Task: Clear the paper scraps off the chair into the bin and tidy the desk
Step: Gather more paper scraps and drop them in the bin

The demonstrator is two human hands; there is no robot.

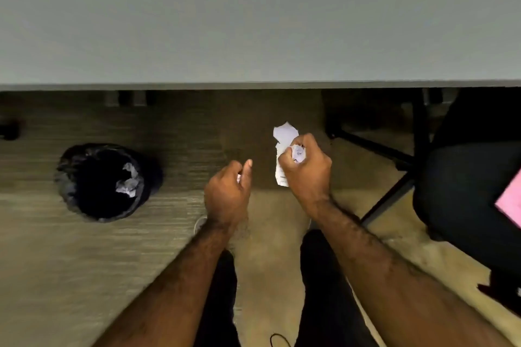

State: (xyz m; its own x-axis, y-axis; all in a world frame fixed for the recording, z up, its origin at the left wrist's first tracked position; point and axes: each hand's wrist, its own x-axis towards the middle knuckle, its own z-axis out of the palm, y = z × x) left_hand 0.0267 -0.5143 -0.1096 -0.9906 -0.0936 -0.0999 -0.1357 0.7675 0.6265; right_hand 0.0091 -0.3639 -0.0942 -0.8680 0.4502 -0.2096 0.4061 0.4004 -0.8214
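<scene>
My right hand (308, 170) is closed around white paper scraps (284, 135); a torn sheet sticks out above and below the fist, and a crumpled piece shows at the knuckles. My left hand (227, 191) is curled beside it, with a small white bit of paper barely showing between thumb and fingers. To the left on the floor stands a round bin (70, 177) lined with a black bag, with a few crumpled scraps (128, 182) lying inside. The black chair (465, 177) is at the right edge, a pink sheet (510, 203) resting on its seat.
The grey desk top (253, 17) fills the upper part of the view, its front edge just beyond my hands. Black desk legs (394, 155) cross the floor between me and the chair. My legs and a thin black cable (277, 339) are at the bottom.
</scene>
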